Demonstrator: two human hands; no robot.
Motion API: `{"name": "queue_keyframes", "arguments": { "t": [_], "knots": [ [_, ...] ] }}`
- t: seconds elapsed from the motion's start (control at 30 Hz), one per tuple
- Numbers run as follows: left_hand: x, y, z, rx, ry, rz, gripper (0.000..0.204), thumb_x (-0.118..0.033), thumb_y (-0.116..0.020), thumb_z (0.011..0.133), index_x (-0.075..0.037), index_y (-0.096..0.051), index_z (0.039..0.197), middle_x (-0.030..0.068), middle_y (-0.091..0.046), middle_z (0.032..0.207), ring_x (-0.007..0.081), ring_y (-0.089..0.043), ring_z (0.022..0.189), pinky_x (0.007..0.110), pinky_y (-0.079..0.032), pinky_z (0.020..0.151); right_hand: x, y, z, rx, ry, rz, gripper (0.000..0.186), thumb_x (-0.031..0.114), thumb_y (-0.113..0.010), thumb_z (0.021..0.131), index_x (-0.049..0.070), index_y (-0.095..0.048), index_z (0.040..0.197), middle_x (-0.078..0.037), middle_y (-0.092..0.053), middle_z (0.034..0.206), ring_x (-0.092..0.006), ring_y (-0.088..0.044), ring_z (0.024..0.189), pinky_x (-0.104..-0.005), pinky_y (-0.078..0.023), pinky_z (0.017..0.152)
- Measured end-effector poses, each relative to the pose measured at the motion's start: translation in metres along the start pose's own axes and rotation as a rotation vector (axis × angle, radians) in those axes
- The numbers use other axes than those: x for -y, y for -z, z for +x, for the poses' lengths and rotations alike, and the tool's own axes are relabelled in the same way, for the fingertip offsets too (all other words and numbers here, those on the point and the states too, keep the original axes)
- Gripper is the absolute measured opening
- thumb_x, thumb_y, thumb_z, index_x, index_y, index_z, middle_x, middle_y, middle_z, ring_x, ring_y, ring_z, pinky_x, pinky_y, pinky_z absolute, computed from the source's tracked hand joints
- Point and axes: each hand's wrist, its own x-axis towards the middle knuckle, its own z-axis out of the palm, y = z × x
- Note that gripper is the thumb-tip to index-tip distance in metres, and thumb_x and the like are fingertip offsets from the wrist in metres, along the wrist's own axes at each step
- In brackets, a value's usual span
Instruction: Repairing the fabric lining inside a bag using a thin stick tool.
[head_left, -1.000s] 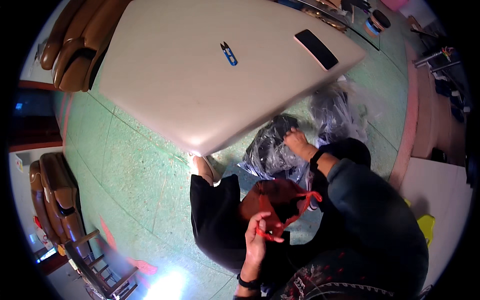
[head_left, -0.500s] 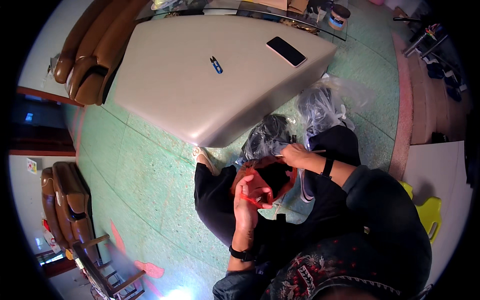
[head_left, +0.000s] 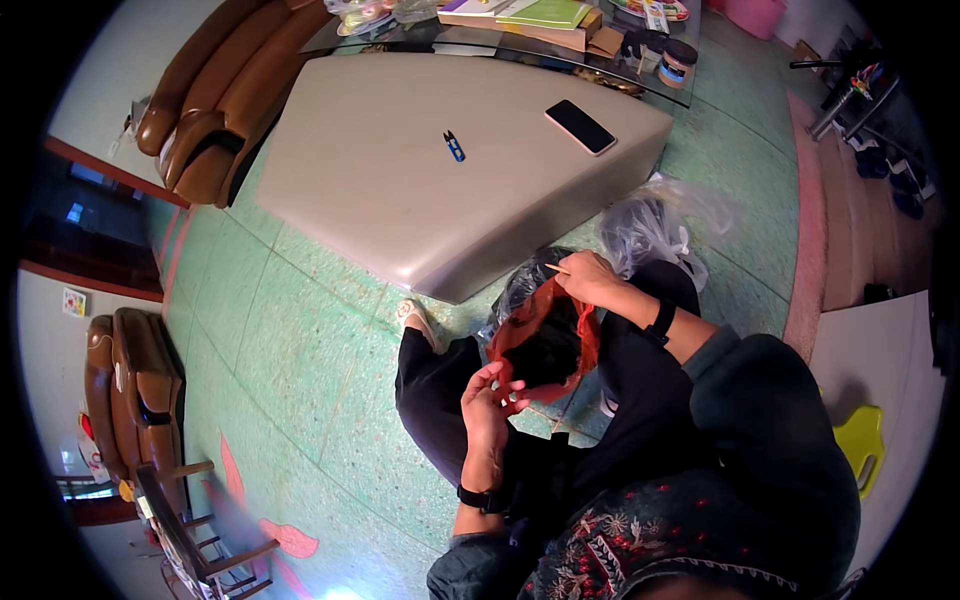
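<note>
My left fingers (head_left: 484, 376) hold the near rim of a red plastic bag (head_left: 522, 321), open between my knees, its inside dark. My right fingers (head_left: 578, 268), at its far rim, grip a thin stick (head_left: 556, 268). Beyond, blue snips (head_left: 454, 147) and a phone (head_left: 581, 128) lie on the padded table (head_left: 390, 180).

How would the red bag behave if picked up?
The red bag would probably be floppy, as its thin walls crease. Its wide mouth may sag without the left hand gripping the edge. Its weight is hard to guess: the inside is dark.
</note>
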Motion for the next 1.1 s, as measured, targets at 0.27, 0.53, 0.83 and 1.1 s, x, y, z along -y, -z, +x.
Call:
{"name": "queue_keyframes", "arguments": {
  "t": [0.27, 0.53, 0.83, 1.1],
  "knots": [
    [-0.041, -0.017, -0.042, 0.126, -0.161, 0.227, 0.035, 0.004, -0.051, 0.081, 0.003, -0.05, 0.116, 0.007, -0.06, 0.092, 0.0097, -0.052, 0.055, 0.021, -0.041, 0.045, 0.018, 0.063, -0.017, -0.05, 0.056, 0.092, 0.019, 0.019, -0.06, 0.075, 0.0, -0.062, 0.073, -0.02, -0.06, 0.069, -0.036, -0.06, 0.066, -0.0421, -0.047, 0.063],
    [-0.094, -0.028, -0.151, 0.399, -0.543, -0.06, 0.016, 0.001, -0.055, 0.082, -0.001, -0.049, 0.097, 0.0077, -0.049, 0.079, 0.0103, -0.042, 0.045, 0.021, -0.033, 0.036, 0.087, 0.165, -0.092, -0.166, 0.29, 0.308, 0.025, 0.015, -0.061, 0.074, -0.002, -0.048, 0.061, -0.012, -0.046, 0.051, -0.0178, -0.037, 0.047, -0.0343, -0.036, 0.048],
    [-0.099, -0.028, -0.22, 0.435, -0.822, -0.288, 0.013, 0.005, -0.057, 0.077, 0.001, -0.044, 0.078, 0.0144, -0.043, 0.079, 0.0167, -0.044, 0.04, 0.026, -0.04, 0.031, 0.115, 0.204, -0.161, -0.064, 0.373, 0.54, 0.029, 0.012, -0.064, 0.079, 0.002, -0.046, 0.059, 0.003, -0.04, 0.051, -0.0032, -0.035, 0.05, -0.0268, -0.03, 0.044],
    [-0.091, 0.001, -0.178, -0.324, -0.757, 0.752, 0.015, 0.007, -0.053, 0.08, 0.002, -0.064, 0.089, 0.0098, -0.056, 0.09, 0.0176, -0.058, 0.073, 0.029, -0.046, 0.067, 0.095, 0.127, -0.146, -0.119, 0.572, 0.186, 0.021, 0.012, -0.062, 0.08, -0.003, -0.052, 0.07, -0.018, -0.051, 0.058, -0.0309, -0.048, 0.048, -0.0369, -0.039, 0.048]
  ]
}}
